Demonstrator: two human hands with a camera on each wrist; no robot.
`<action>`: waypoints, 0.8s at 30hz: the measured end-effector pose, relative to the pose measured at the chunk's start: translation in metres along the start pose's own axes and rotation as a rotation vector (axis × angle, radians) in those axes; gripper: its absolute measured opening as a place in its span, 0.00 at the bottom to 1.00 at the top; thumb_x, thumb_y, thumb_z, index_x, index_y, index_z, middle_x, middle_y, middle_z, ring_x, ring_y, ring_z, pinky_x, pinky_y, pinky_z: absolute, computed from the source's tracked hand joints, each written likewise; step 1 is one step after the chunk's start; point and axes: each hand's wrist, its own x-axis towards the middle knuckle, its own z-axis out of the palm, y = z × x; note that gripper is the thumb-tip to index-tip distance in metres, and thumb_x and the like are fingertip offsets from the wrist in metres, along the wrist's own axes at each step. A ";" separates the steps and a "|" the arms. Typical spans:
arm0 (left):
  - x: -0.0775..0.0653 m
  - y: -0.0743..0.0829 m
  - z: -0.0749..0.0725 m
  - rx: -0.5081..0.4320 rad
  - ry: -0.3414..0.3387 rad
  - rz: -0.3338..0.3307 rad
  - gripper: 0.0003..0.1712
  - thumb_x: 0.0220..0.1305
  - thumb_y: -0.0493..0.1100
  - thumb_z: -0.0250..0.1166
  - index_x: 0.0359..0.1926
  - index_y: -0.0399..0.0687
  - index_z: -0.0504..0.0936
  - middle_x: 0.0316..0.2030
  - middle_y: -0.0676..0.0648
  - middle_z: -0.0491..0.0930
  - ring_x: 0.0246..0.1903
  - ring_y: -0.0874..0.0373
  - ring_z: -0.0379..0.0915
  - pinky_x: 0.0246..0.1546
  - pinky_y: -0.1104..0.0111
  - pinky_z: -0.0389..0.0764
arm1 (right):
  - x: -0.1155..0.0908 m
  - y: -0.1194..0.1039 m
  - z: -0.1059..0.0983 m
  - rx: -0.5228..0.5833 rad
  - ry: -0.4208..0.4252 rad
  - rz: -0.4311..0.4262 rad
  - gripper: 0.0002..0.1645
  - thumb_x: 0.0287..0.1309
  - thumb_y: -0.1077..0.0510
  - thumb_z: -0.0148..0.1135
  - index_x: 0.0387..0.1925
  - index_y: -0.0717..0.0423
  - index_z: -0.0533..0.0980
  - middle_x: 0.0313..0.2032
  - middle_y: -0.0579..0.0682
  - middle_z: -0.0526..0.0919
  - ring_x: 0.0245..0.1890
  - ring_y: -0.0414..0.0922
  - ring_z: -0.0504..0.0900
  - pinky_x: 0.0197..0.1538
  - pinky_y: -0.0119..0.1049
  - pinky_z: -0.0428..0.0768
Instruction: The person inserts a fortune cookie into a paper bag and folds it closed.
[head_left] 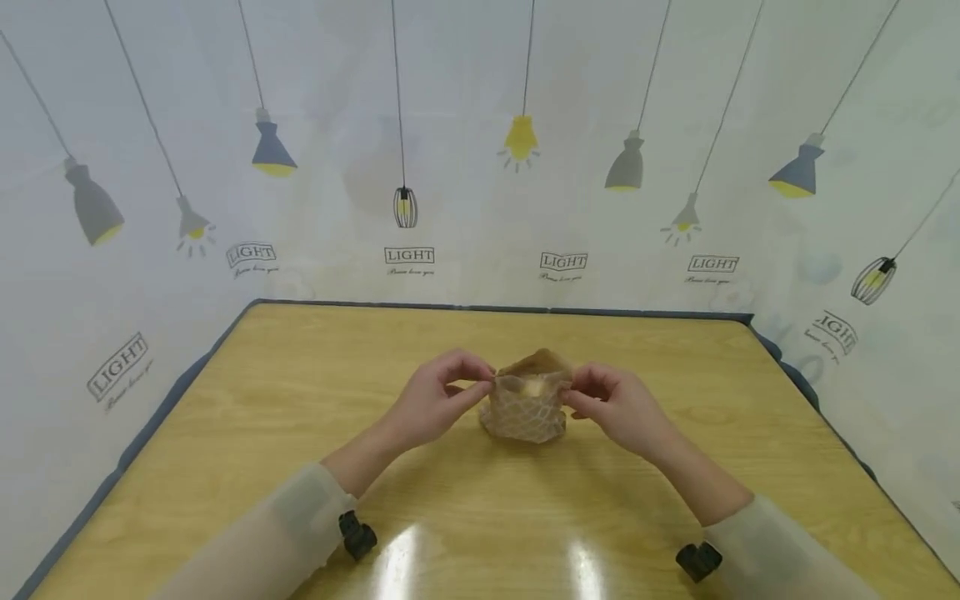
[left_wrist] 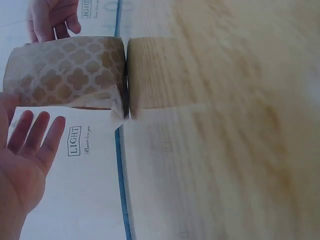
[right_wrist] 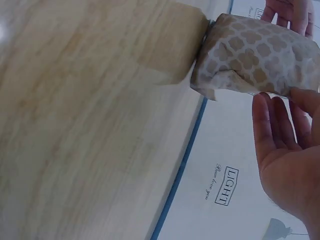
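Observation:
A small brown paper bag (head_left: 525, 418) with a white lattice pattern stands on the table in the head view, its mouth partly spread. My left hand (head_left: 438, 402) pinches the upper left edge of the bag between thumb and index finger. At the opposite edge, my right hand (head_left: 624, 410) pinches the bag the same way. The patterned side of the bag (left_wrist: 75, 72) shows in the left wrist view, with the left hand's (left_wrist: 27, 172) other fingers held apart from it. In the right wrist view the bag's lower corner looks creased. What lies inside is hidden.
The bag stands on a wood-grain table (head_left: 315, 367) with a dark blue border at its back and sides. Behind it hangs a white backdrop (head_left: 465, 192) printed with lamps and lettering. A small black device (head_left: 358, 535) sits at each sleeve cuff.

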 end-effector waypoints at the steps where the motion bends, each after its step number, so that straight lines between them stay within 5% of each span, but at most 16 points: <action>1: 0.001 0.000 0.000 -0.009 -0.007 0.005 0.10 0.78 0.37 0.68 0.56 0.47 0.83 0.57 0.45 0.86 0.60 0.49 0.86 0.53 0.65 0.91 | 0.000 -0.001 -0.001 -0.005 -0.003 -0.007 0.12 0.77 0.59 0.68 0.53 0.62 0.82 0.51 0.60 0.89 0.50 0.58 0.90 0.50 0.41 0.93; 6: 0.001 -0.002 0.004 -0.029 -0.035 0.134 0.26 0.75 0.33 0.70 0.69 0.46 0.73 0.65 0.40 0.79 0.64 0.41 0.83 0.57 0.62 0.91 | -0.001 0.000 -0.002 0.019 0.014 -0.082 0.28 0.75 0.59 0.70 0.70 0.60 0.71 0.64 0.65 0.80 0.59 0.60 0.88 0.52 0.35 0.90; 12: 0.004 -0.005 0.010 0.078 -0.015 0.357 0.27 0.74 0.30 0.69 0.69 0.42 0.74 0.65 0.37 0.76 0.61 0.39 0.83 0.50 0.64 0.93 | 0.001 0.010 0.002 -0.035 0.090 -0.325 0.31 0.72 0.69 0.70 0.71 0.57 0.69 0.66 0.62 0.78 0.58 0.62 0.88 0.54 0.39 0.92; 18: 0.007 -0.002 0.011 0.175 -0.021 0.371 0.20 0.76 0.32 0.68 0.66 0.46 0.82 0.63 0.41 0.77 0.57 0.47 0.80 0.49 0.68 0.92 | 0.002 0.016 0.004 -0.174 0.150 -0.539 0.27 0.67 0.75 0.70 0.64 0.55 0.81 0.60 0.57 0.81 0.55 0.53 0.87 0.51 0.38 0.93; 24: 0.008 -0.001 0.010 0.221 -0.033 0.351 0.18 0.77 0.34 0.69 0.64 0.46 0.85 0.61 0.43 0.77 0.57 0.49 0.80 0.51 0.66 0.92 | 0.003 0.016 0.003 -0.264 0.141 -0.582 0.26 0.66 0.75 0.70 0.60 0.53 0.85 0.62 0.56 0.80 0.59 0.44 0.81 0.51 0.37 0.92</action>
